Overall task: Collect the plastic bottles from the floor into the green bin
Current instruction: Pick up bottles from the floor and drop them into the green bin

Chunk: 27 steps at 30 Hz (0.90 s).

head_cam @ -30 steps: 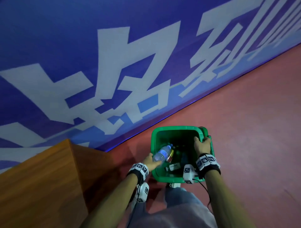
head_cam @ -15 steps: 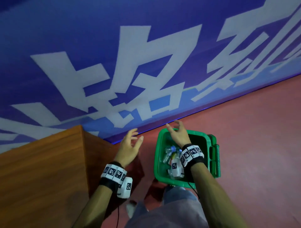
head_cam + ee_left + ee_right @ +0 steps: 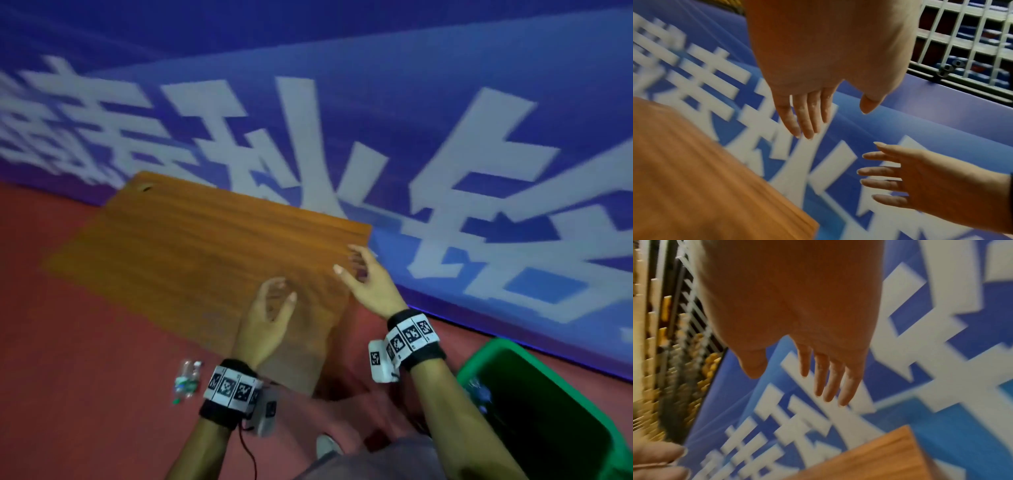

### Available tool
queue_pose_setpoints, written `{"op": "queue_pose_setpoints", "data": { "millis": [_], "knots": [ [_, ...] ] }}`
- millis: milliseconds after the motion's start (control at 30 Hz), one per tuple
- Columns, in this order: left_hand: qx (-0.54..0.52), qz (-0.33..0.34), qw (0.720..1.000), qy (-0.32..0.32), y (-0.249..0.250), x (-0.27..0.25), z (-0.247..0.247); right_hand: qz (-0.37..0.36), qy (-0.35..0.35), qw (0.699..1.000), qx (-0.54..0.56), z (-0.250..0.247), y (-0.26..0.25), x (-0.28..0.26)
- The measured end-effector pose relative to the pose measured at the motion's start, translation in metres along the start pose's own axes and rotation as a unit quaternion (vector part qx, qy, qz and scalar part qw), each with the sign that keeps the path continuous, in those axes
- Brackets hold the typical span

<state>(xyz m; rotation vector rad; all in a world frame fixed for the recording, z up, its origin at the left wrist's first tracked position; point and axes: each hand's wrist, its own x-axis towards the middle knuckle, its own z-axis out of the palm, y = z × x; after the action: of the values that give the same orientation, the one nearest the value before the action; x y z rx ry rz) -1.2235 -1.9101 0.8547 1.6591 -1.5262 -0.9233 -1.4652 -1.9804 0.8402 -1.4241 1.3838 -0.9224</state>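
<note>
The green bin [image 3: 507,349] stands on the red floor at the lower right, a clear bottle [image 3: 478,394] showing inside near its left wall. A clear plastic bottle [image 3: 186,380] with a green label lies on the floor at the lower left, just left of my left wrist. My left hand [image 3: 270,318] hangs empty over the wooden box, fingers relaxed [image 3: 807,120]. My right hand [image 3: 366,277] is raised near the box's right corner, empty, with its fingers spread [image 3: 828,382]. It also shows in the left wrist view [image 3: 900,178].
A wooden box [image 3: 205,246] stands against a blue wall banner [image 3: 445,171] with large white characters. Red floor [image 3: 85,342] spreads to the left. A white metal grille [image 3: 962,40] rises above the banner. My grey-trousered leg [image 3: 376,462] and shoe are at the bottom.
The view has swung left, so the bin slid to the lower right. Both hands have left the bin empty and moved over the wooden box. A bottle on the floor has come into sight.
</note>
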Motion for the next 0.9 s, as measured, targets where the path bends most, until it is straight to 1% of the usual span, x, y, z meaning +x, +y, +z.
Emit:
{"op": "queue_pose_setpoints", "data": {
  "millis": [33,100,167,267,367,433,500,567,667,767,833,900],
  "knots": [
    [0.006,-0.026,0.999,0.023,-0.021,-0.011,-0.029,-0.013,-0.044,0.999,-0.017,0.032,-0.009,0.005],
    [0.046,-0.061,0.994,0.084,-0.061,-0.041,-0.084,-0.025,-0.143,0.987,-0.067,0.094,-0.028,0.008],
    [0.088,-0.094,0.981,0.144,-0.097,-0.077,-0.131,-0.041,-0.231,0.966,-0.111,0.152,-0.041,0.007],
    [0.091,-0.170,0.953,0.232,-0.140,-0.134,-0.182,-0.057,-0.340,0.927,-0.149,0.236,-0.050,0.008],
    [0.092,-0.245,0.920,0.291,-0.174,-0.192,-0.210,-0.056,-0.399,0.899,-0.173,0.314,-0.055,0.007],
    [0.088,-0.282,0.898,0.325,-0.193,-0.226,-0.220,-0.053,-0.419,0.889,-0.177,0.361,-0.058,0.006],
    [0.087,-0.321,0.881,0.338,-0.207,-0.253,-0.229,-0.045,-0.438,0.879,-0.183,0.406,-0.059,0.005],
    [0.087,-0.353,0.867,0.342,-0.219,-0.268,-0.241,-0.031,-0.467,0.863,-0.192,0.444,-0.062,0.006],
    [0.097,-0.375,0.860,0.334,-0.241,-0.266,-0.269,-0.022,-0.496,0.838,-0.225,0.495,-0.068,0.020],
    [0.113,-0.375,0.864,0.315,-0.268,-0.231,-0.313,-0.019,-0.511,0.823,-0.247,0.540,-0.080,0.050],
    [0.133,-0.360,0.870,0.309,-0.286,-0.192,-0.350,-0.017,-0.518,0.820,-0.242,0.570,-0.095,0.080],
    [0.147,-0.348,0.877,0.298,-0.298,-0.150,-0.388,-0.010,-0.500,0.834,-0.234,0.597,-0.120,0.113]
  ]
}}
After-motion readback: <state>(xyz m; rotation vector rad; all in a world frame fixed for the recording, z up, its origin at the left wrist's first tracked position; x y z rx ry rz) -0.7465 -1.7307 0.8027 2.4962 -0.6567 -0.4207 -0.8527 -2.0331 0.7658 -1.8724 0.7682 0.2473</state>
